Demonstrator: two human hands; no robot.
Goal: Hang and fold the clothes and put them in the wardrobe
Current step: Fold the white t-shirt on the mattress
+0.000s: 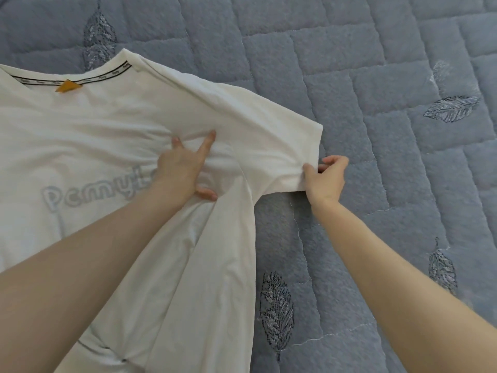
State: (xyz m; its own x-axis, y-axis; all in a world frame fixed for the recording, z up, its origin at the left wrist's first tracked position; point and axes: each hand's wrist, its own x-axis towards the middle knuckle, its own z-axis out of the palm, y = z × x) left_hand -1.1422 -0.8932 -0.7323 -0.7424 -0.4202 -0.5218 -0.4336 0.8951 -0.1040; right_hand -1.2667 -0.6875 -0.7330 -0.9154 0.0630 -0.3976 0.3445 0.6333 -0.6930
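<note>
On quilted blue bedspread point(376, 63), creased white cotton T-shirt point(94, 125).

left hand point(183, 168): flat, fingers spread, pressing down | right hand point(326, 177): fingers pinched closed

Head view looks steeply down, close over the quilt point(376, 63).

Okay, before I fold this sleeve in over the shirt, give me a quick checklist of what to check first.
1. Right hand pinching the sleeve hem: ok.
2. Left hand pressing on the shirt body near the armpit: ok.
3. Fabric smooth under the left hand: not ok, it is bunched.
4. Sleeve spread out on the bed cover: ok.
5. Other sleeve laid flat: cannot tell, out of view.
</note>
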